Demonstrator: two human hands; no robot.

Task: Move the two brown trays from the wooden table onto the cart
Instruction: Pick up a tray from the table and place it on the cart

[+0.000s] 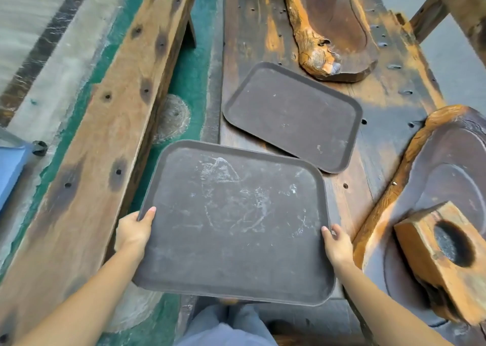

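- Near brown tray (pixel 234 224) gripped on both side edges: left hand (pixel 134 231) and right hand (pixel 338 245) each clamped on its rim, thumbs on top.
- Tray overhangs the wooden table (pixel 378 101) edge toward the bench (pixel 105 125).
- Second brown tray (pixel 292 115) lies flat on the table, just beyond.
- Carved wood slab (pixel 334 27) behind; holed wood block (pixel 444 256) close to the right hand.

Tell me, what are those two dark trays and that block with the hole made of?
The held tray and the far tray look like moulded plastic or fibreglass: matte brown, rolled rims, pale scuffs. I cannot tell which. The block is plainly wood, orange-brown with visible grain and a dark, rough hole.
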